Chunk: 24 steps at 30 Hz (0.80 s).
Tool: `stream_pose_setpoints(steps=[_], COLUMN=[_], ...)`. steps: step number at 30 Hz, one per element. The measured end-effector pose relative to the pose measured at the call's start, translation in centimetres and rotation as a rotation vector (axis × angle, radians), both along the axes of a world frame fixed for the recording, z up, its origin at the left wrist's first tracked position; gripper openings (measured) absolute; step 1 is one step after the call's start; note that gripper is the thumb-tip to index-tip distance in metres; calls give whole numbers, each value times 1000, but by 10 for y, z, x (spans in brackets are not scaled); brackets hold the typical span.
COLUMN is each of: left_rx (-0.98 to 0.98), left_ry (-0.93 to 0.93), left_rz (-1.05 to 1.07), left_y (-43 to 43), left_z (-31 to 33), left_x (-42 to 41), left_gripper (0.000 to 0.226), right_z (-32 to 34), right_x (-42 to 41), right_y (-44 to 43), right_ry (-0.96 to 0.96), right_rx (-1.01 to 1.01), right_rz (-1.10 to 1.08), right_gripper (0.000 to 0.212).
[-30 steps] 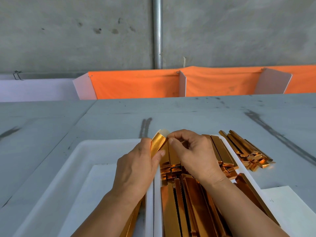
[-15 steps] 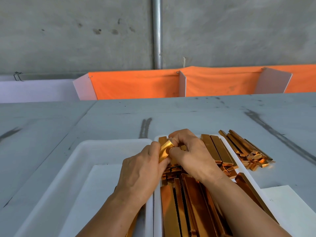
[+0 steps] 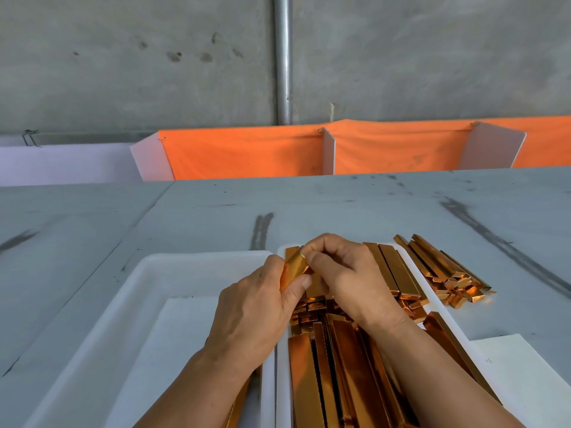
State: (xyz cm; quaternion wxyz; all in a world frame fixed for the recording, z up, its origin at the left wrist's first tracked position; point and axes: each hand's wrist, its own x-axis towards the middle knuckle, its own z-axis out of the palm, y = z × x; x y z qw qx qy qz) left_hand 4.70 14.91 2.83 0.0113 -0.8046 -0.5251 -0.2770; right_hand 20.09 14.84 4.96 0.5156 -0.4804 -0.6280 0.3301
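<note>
A shiny gold card strip (image 3: 293, 268), folded into a narrow box shape, is held between both hands above the gap between two white trays. My left hand (image 3: 258, 307) grips its near part between thumb and fingers. My right hand (image 3: 346, 276) pinches the far end with curled fingertips. The right tray (image 3: 282, 350) is packed with several flat and folded gold strips (image 3: 336, 366). The left tray (image 3: 148, 273) holds a white sheet (image 3: 173, 350).
A loose pile of folded gold strips (image 3: 445, 273) lies on the grey table to the right of the trays. A white sheet (image 3: 522, 375) sits at the near right. Orange cloth with white dividers (image 3: 329, 152) lines the table's far edge, below a concrete wall.
The strip's far end was standing up with its white inside showing. My right fingers have folded it down and closed over it, and both hands have drawn closer together.
</note>
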Motion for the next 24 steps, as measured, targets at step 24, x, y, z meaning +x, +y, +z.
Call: stream_pose_setpoints(steps=[24], left_rx=[-13], left_ry=[-162], left_rz=[26], left_y=[2], left_z=[-4], left_x=[1], left_gripper=[57], right_z=[1], right_x=[-3], right_y=[-1], right_ry=[261], right_rx=[-171], right_rz=[99], right_gripper=[14])
